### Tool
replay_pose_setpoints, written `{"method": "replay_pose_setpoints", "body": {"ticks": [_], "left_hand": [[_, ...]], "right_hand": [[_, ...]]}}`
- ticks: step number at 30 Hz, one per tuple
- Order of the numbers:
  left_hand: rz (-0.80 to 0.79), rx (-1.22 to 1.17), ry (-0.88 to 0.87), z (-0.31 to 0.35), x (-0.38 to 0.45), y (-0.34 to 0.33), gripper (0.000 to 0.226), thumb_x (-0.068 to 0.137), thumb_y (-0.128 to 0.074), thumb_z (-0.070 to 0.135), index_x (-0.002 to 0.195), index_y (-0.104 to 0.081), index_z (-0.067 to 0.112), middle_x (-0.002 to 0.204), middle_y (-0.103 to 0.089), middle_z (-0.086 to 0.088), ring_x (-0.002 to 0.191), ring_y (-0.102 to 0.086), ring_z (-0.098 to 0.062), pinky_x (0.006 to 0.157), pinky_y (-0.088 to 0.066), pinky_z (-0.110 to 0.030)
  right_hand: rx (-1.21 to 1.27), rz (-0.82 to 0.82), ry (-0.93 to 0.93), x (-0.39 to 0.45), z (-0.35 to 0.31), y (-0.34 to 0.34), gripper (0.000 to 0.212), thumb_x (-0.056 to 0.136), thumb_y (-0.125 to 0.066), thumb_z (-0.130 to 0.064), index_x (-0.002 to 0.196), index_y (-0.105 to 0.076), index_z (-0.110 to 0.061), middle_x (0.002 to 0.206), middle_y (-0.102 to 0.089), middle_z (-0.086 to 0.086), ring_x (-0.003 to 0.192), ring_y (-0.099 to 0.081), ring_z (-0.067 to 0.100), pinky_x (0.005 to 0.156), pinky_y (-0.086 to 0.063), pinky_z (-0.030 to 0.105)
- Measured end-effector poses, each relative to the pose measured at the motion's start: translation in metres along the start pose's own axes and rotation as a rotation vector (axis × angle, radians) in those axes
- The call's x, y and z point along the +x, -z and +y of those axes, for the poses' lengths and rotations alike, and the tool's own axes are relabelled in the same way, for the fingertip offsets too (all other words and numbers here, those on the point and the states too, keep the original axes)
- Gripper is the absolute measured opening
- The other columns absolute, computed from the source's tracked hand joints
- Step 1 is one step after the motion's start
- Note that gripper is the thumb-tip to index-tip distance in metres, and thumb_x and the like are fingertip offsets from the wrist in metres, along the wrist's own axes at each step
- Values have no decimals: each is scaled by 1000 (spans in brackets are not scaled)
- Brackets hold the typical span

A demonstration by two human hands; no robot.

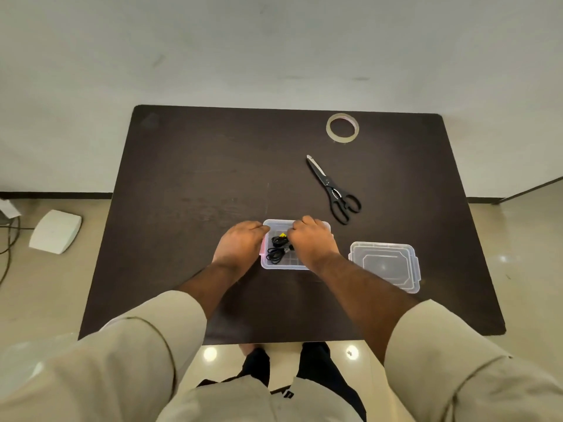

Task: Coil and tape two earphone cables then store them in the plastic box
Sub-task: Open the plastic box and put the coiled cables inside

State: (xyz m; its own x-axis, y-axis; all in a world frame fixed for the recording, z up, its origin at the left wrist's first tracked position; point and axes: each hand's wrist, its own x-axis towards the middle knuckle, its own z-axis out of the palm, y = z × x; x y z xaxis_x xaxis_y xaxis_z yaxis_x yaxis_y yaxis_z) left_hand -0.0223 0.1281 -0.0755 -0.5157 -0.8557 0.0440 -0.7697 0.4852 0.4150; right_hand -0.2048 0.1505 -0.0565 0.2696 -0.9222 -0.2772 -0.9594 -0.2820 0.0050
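A clear plastic box (283, 266) stands open on the dark table (198, 178), near its front middle. Inside it lie black coiled earphone cables (275, 254), one with a small yellow mark. My left hand (240, 242) is curled against the box's left rim and grips that side. My right hand (310, 239) reaches over the box from the right. Its curled fingertips come down on the upper coil and seem to pinch it. This hand hides the right half of the box.
The box's clear lid (385, 263) lies flat to the right of the box. Black scissors (335, 193) lie behind it, and a roll of clear tape (342, 128) sits near the far edge. A white device (56, 231) and cords are on the floor at left.
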Motion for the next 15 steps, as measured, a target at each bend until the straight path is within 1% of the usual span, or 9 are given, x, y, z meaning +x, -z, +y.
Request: {"method": "replay_pose_setpoints", "body": {"ticks": [2, 4, 7, 9, 10, 12, 14, 15], "left_hand": [[-79, -13, 79, 0, 4, 0, 30, 87, -56, 5, 114, -69, 8, 109, -68, -8, 101, -61, -31, 74, -51, -38], [-124, -12, 127, 2, 7, 1, 29, 92, -51, 11, 117, -67, 10, 114, -66, -7, 107, -57, -28, 78, -51, -39], [-102, -21, 142, 13, 10, 6, 30, 95, -50, 13, 121, -66, 10, 118, -65, -6, 111, -55, -27, 81, -49, -38], [-74, -48, 67, 32, 12, 6, 26, 93, -53, 12, 115, -68, 9, 113, -66, -8, 107, -56, -30, 80, -52, -40], [-88, -66, 26, 45, 13, 5, 24, 93, -54, 13, 112, -69, 9, 111, -66, -9, 105, -57, -30, 81, -52, -41], [-141, -135, -6, 77, 13, -5, 23, 94, -52, 15, 109, -69, 10, 110, -66, -8, 106, -57, -28, 88, -48, -39], [-178, -231, 0, 113, 12, -19, 26, 95, -50, 15, 113, -68, 9, 114, -65, -9, 108, -57, -27, 95, -42, -35], [-190, -291, 27, 131, 12, -28, 27, 96, -50, 16, 116, -67, 9, 115, -66, -9, 109, -57, -26, 97, -42, -35]], "right_hand": [[28, 18, 8, -3, 1, -3, 28, 89, -52, -6, 114, -63, -11, 114, -62, 6, 109, -50, 27, 89, -42, 37], [77, 46, 3, -8, 5, -4, 27, 89, -51, -8, 112, -64, -12, 112, -62, 4, 108, -51, 26, 87, -43, 38], [206, 90, -63, -19, 17, -5, 25, 87, -52, -9, 107, -66, -14, 107, -63, 3, 105, -52, 25, 85, -45, 37], [317, 145, -156, -34, 31, -8, 19, 85, -54, -8, 97, -68, -10, 99, -65, 6, 98, -55, 28, 78, -46, 34], [370, 172, -218, -43, 40, -11, 17, 84, -55, -6, 92, -69, -8, 94, -66, 8, 94, -56, 31, 75, -46, 34], [454, 196, -348, -65, 65, -17, 17, 84, -56, -5, 92, -71, -5, 93, -68, 11, 91, -58, 34, 77, -46, 37], [495, 188, -478, -90, 91, -23, 19, 86, -56, -6, 97, -72, -5, 98, -69, 13, 94, -59, 34, 81, -48, 40], [497, 181, -528, -101, 104, -27, 19, 87, -56, -6, 97, -72, -5, 99, -69, 13, 95, -60, 34, 82, -48, 40]]}}
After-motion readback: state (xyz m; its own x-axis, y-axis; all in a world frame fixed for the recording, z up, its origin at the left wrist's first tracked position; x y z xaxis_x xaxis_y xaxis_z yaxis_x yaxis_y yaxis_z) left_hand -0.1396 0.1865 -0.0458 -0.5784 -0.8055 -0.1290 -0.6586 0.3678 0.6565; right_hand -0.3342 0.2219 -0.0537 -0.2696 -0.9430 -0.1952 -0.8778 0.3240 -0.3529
